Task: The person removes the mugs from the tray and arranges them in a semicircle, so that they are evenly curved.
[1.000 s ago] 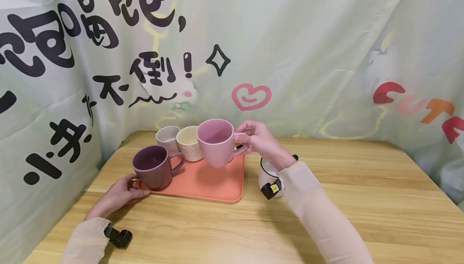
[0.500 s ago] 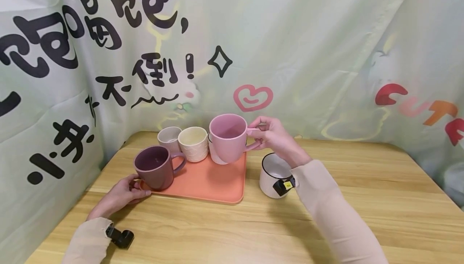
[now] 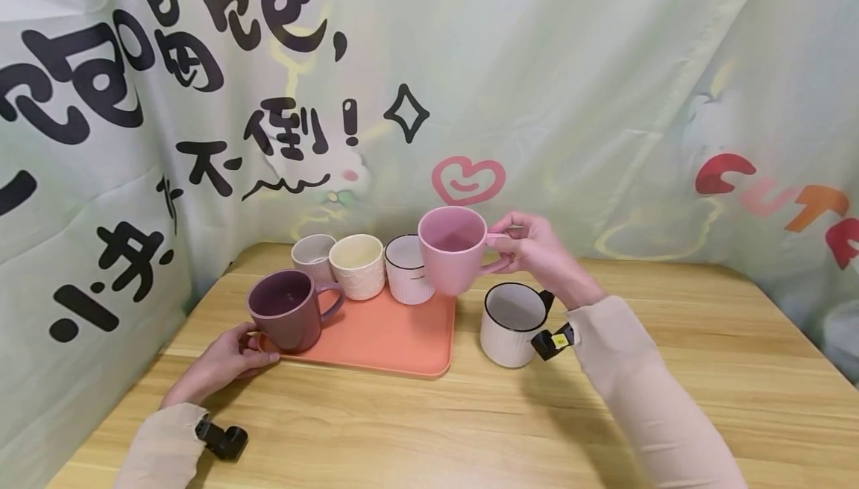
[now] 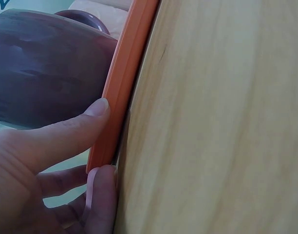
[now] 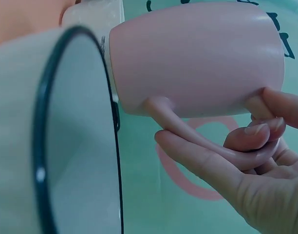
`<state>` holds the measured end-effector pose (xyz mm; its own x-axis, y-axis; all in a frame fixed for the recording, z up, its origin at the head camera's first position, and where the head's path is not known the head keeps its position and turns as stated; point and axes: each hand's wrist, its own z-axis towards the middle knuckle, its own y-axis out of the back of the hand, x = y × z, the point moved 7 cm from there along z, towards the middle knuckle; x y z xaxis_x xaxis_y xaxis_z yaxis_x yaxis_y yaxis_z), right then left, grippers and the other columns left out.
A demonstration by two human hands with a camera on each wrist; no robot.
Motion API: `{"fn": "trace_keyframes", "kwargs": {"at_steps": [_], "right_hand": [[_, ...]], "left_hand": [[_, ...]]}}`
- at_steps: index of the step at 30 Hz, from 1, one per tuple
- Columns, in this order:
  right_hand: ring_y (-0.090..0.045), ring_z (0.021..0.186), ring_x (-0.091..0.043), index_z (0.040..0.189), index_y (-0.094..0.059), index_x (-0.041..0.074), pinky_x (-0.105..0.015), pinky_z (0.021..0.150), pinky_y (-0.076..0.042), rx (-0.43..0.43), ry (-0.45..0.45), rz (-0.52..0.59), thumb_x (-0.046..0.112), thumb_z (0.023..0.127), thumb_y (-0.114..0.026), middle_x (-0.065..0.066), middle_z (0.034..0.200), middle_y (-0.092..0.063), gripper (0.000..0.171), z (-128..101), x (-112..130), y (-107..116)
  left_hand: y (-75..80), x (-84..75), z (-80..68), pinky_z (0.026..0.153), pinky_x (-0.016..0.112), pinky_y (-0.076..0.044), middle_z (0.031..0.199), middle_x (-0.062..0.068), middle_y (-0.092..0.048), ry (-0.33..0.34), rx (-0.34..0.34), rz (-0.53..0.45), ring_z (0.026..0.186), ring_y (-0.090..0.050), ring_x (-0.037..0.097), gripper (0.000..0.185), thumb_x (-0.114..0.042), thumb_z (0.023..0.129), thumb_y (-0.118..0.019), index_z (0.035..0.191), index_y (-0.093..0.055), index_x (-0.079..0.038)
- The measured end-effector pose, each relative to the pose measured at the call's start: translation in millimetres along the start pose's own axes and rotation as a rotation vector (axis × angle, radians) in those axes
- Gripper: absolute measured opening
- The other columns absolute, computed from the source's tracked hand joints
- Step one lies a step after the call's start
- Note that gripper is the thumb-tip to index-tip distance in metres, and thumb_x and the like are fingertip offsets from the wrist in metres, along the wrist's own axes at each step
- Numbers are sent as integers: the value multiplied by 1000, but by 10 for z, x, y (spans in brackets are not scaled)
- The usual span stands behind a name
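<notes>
— Pale pink ceramic mug [image 3: 451,249]?
— Held aloft by its handle in the right hand's [image 3: 537,254] curled grip, over the orange plastic tray's [image 3: 376,336] right edge.
— Left hand [image 3: 224,358]?
— Pinching the tray's near-left corner, steadying it on the wooden tabletop [image 3: 470,422].

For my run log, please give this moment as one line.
right hand: holds pink mug by handle, in air | left hand: pinches orange tray edge | black-rimmed white mug: on table

Tray [image 3: 396,340] sits left of centre on the worktop [image 3: 671,370]; four mugs stand on it, three along its far edge. A fifth mug [image 3: 511,323] stands just right of it. Raised mug [image 3: 452,249] hangs, seemingly, above the tray's right rim.
</notes>
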<state>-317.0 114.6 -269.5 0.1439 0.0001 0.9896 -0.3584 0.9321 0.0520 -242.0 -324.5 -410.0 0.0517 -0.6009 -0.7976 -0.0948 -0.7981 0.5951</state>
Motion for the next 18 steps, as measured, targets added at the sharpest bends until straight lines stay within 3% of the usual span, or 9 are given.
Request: {"fn": "trace_keyframes", "kwargs": {"at_steps": [9,18], "right_hand": [[-66,64,-27,104,-54,-9,-49,79,-57,-47,-10,-25,-6,97,-59,-10,86,-64,9,-76,4,209],[-65,65,-25,104,-55,-9,-43,79,-58,-85,-14,-76,-2,98,-60,-9,85,-63,10,-153,-24,387]], "left_hand": [[-5,-15,7,64,25,-47,90,9,-51,5,-2,4,81,-50,21,66,-10,90,-78,135,-39,19],[3,-17,1,64,26,-45,91,9,-49,3,-8,30,82,-49,22,67,-11,90,-78,135,-39,20]]}}
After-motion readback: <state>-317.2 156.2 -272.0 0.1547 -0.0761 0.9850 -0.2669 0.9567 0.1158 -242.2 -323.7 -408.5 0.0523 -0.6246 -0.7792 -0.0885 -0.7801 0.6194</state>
